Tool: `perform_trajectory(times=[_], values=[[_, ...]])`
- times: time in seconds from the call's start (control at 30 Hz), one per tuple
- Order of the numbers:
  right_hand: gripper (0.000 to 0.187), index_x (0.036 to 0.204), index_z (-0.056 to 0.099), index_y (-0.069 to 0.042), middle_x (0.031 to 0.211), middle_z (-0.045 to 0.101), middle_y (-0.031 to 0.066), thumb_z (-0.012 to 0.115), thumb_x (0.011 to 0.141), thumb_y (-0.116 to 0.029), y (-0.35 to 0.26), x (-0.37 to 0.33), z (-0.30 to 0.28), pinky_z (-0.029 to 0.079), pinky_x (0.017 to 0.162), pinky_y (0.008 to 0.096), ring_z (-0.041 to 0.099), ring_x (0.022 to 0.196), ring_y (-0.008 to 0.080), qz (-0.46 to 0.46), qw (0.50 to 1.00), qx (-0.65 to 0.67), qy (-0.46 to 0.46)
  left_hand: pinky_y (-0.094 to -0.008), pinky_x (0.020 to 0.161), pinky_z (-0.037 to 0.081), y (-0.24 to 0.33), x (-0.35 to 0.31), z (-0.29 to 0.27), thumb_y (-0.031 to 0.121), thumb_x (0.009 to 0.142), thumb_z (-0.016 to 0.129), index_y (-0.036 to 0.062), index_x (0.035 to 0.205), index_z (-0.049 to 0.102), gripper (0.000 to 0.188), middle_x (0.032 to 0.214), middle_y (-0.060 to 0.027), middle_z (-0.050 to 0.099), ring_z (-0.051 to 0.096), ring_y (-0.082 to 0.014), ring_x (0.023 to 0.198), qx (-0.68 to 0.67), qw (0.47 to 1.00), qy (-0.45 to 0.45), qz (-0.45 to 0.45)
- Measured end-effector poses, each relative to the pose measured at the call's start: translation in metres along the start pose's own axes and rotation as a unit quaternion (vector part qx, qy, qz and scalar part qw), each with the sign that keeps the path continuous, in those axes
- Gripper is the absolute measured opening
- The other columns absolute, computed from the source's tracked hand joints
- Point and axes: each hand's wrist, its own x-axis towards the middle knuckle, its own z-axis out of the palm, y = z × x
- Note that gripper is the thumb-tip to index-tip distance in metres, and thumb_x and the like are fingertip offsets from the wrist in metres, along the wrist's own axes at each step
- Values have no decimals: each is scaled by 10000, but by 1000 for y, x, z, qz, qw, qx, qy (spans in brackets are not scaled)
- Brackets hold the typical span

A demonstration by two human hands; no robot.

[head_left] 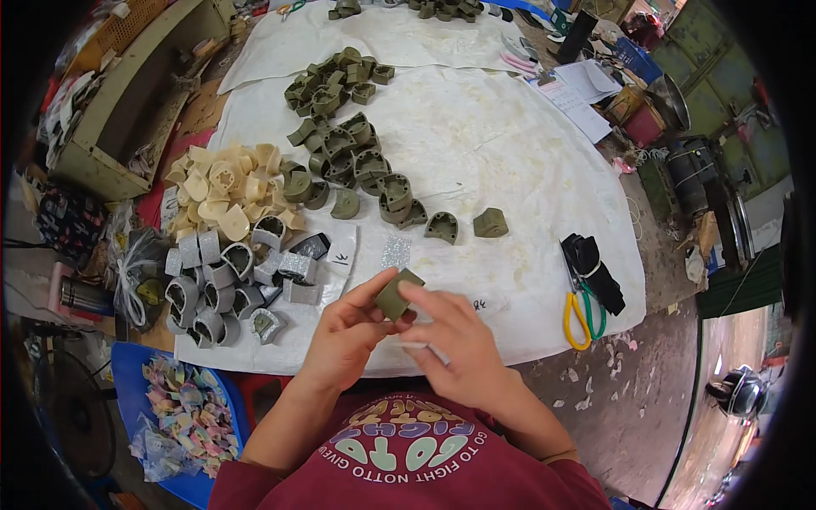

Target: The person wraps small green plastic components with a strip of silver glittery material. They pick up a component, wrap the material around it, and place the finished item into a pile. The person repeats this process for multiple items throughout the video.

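- Maroon shirt cloth point(408, 489) is filling the bottom of my feed, just short of the white-covered tabletop point(544, 195).
- From this view I am judging the step in hand to be the working-over of one olive-green block point(391, 299), probably a touch or rub on its upper face.
- For the next move, I am reckoning on a firm left hold and light, exact contact from the right fingertips.
- That block is sitting raised between the two hands; the left hand point(342, 336) is gripping it, thumb and fingers at its left and lower sides.
- Fingers of the right hand point(459, 331) are overlapping its right side, apparently touching it; blur is hiding whether they are grasping anything, including a thin pale strip point(414, 345) beneath them.
- Just beyond the block, a glittery silver patch point(395, 252) is lying flat; loose olive-green pieces point(371, 166) are clustering farther off, and silvery-grey pieces point(219, 299) are lying to the left.
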Motion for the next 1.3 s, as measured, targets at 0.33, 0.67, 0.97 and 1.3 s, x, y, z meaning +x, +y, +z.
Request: perform_trajectory(times=[0.33, 0.67, 0.97, 1.3], values=[[237, 943, 662, -33, 1190, 590, 133, 600, 751, 90, -5, -8, -11, 475, 863, 296, 602, 1012, 260, 217, 955, 190, 74, -371, 971, 443, -4, 6, -7, 8, 810, 609, 7, 1339, 436, 557, 1238, -138, 558, 600, -258, 1085, -50, 994, 87, 49], [278, 1012, 702, -75, 942, 645, 71, 603, 791, 61, 3, 23, -49, 457, 803, 268, 589, 937, 171, 240, 946, 211, 52, -342, 968, 424, 1, 11, -15, 52, 803, 615, -4, 1225, 540, 432, 1145, -117, 611, 587, -218, 1082, 118, 988, 61, 83], [323, 1140, 630, -27, 885, 659, 44, 647, 817, -27, 13, 23, -28, 442, 786, 275, 585, 827, 126, 124, 990, 62, -35, -302, 975, 367, 6, 14, -6, 299, 941, 527, 9, 1404, 389, 563, 1166, -86, 573, 523, -156, 1106, 135, 987, 40, 79], [457, 1288, 528, -84, 909, 633, 79, 640, 845, -62, 0, 31, -19, 493, 793, 289, 627, 860, 163, 186, 971, 146, -24, -303, 959, 341, 5, 11, 4, 579, 981, 255, 24, 1435, 349, 723, 1142, -56, 530, 481, -146, 1090, 226, 970, 40, 83]])
